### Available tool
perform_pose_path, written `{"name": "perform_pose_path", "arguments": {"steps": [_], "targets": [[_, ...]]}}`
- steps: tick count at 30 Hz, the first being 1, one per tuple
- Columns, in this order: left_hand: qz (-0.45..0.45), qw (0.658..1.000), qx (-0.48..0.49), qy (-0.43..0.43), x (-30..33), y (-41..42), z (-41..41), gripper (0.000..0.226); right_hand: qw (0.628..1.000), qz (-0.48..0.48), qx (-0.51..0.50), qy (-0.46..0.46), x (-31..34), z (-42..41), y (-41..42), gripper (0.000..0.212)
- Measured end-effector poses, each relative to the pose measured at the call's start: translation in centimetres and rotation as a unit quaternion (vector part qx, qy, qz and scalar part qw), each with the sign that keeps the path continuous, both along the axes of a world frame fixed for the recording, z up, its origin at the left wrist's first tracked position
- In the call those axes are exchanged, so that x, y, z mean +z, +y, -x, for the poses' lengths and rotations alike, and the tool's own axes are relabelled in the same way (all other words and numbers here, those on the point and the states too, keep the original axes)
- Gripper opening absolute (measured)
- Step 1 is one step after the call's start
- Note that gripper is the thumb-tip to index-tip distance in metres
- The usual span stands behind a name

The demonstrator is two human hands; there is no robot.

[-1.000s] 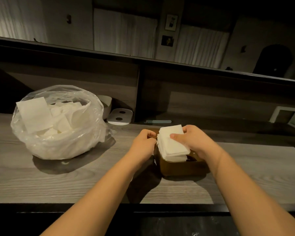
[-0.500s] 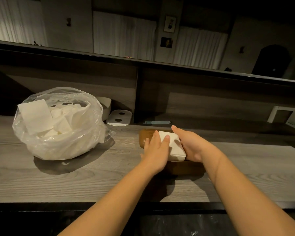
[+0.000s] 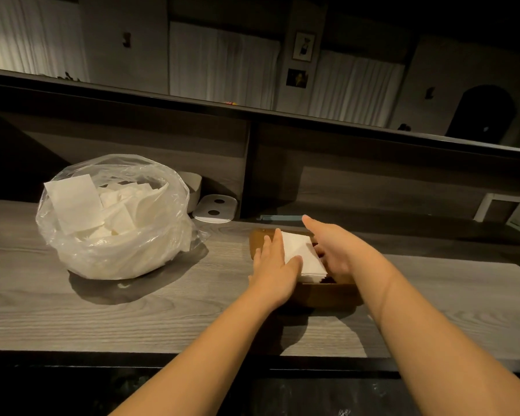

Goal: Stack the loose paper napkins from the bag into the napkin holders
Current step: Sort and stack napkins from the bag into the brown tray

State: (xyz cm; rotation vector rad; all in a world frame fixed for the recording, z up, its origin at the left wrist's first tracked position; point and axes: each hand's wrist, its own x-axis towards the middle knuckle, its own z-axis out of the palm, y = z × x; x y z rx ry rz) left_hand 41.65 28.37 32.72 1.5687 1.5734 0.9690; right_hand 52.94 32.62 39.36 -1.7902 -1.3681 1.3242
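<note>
Head view, centre right of the frame: the napkin stack point(image 3: 300, 253), lifted a second ago, is now sitting in the brown holder point(image 3: 321, 292). Left hand point(image 3: 275, 265) and right hand point(image 3: 336, 250), fingers straight, are flanking and squaring it; the bag point(image 3: 114, 217) is waiting at left.

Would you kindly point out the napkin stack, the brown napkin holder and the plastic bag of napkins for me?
napkin stack point(image 3: 300, 250), head view, on its white top sheet between the hands.
napkin holder point(image 3: 324, 292), head view, on its brown near wall.
plastic bag point(image 3: 150, 253), head view, on its clear front side.
</note>
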Motion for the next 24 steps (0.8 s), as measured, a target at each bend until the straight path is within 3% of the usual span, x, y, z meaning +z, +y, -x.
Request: {"name": "perform_pose_path", "arguments": {"steps": [3,5,8,12,19,24], "targets": [[-0.031,0.998,0.01,-0.049,1.1,0.1,0.5,0.07,0.981,-0.127,-0.015,-0.144,1.1,0.9,-1.0,0.06],[-0.067,0.995,0.012,-0.074,2.5,0.0,1.2,0.067,0.956,-0.241,0.03,-0.167,1.7,1.9,-1.7,0.038],[-0.099,0.989,0.01,-0.107,5.0,-0.3,3.3,0.057,0.927,-0.333,0.087,-0.149,2.5,5.0,-2.7,0.024],[-0.148,0.986,0.025,-0.069,6.7,-1.0,8.3,0.04,0.921,-0.358,0.115,-0.099,3.2,10.9,-3.1,0.022],[-0.168,0.976,0.127,0.051,7.6,-3.9,20.9,0.032,0.914,-0.339,0.215,-0.053,3.3,22.1,-2.5,0.032],[-0.211,0.902,0.344,0.151,7.0,-5.2,31.2,0.035,0.876,-0.407,0.234,-0.109,3.2,27.0,-1.6,0.016]]}}
